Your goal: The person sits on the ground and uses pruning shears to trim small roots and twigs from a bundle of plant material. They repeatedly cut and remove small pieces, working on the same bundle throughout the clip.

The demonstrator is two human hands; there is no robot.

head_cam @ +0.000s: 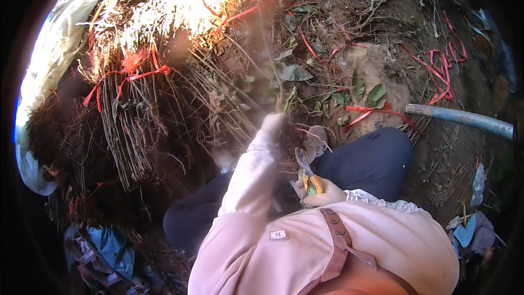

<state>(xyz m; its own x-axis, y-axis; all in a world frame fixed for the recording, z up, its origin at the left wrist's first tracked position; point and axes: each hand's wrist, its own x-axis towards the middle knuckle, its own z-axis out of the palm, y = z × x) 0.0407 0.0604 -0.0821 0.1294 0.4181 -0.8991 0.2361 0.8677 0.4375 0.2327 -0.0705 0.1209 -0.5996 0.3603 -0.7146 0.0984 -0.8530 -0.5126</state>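
My left hand [275, 121] is stretched out ahead, closed on a thin stem [275, 69] that runs up and blurs at its upper end. My right hand [321, 193], near my lap, is wrapped round pruning shears [310, 178] with yellow handles; their metal blades point up and away from me. Thin bare roots or twigs lie between the shears and my left hand. Left of my outstretched arm, loose woody stems [229, 94] lie on the ground.
Bundled stems [127, 143] tied with red plastic ribbon [141, 74] stand at the left. A blue-grey pipe [462, 119] lies at the right. Leaves [294, 73] and red ribbon scraps [440, 76] litter the soil ahead. Blue plastic [110, 246] lies at the lower left.
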